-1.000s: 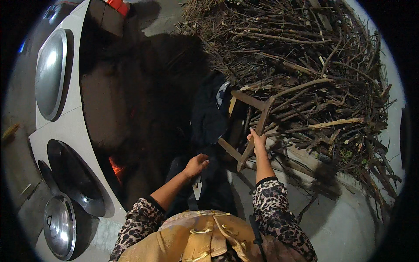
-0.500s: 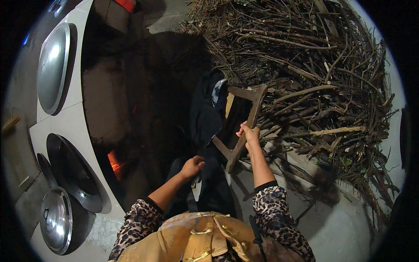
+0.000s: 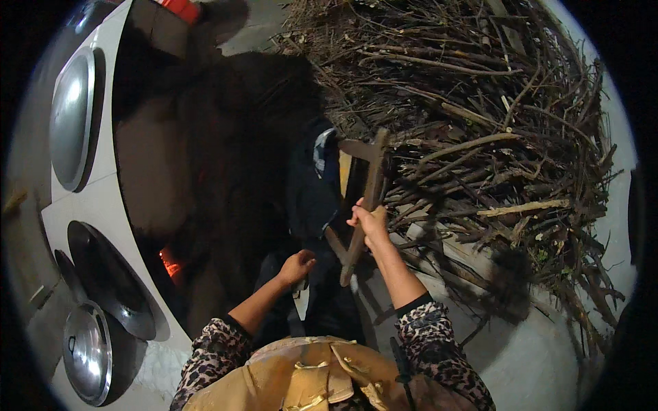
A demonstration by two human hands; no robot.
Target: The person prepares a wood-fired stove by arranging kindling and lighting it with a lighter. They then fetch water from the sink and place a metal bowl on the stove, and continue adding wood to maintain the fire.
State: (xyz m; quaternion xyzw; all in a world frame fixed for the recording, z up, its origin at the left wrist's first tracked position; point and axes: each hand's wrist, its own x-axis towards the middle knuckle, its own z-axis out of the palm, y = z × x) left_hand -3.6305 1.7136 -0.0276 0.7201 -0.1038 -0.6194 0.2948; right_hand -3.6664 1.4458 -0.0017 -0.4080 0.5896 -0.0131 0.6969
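Note:
My right hand [image 3: 371, 222] is wrapped round the long bar of a wooden stool [image 3: 363, 205], which looks tipped on its side with its legs pointing left. Dark cloth [image 3: 310, 185] with a patterned light patch lies against the stool's left side, and a yellowish board shows between its legs. My left hand [image 3: 297, 266] hovers over my dark trousers, left of the stool and apart from it. Its fingers are loosely curled, and nothing shows in them.
A large heap of sticks [image 3: 466, 137] fills the right side. On the left, embers [image 3: 169, 264] glow in the dark stove opening. The pale stove top [image 3: 89, 202] bears a big metal lid [image 3: 72, 120], a black wok [image 3: 110, 277] and a smaller shiny lid [image 3: 88, 353]. Something red [image 3: 181, 8] stands at the far end.
The stool has shifted left in my right hand and its long bar stands more upright. My left hand has barely moved and stays curled. The whole view has shifted slightly.

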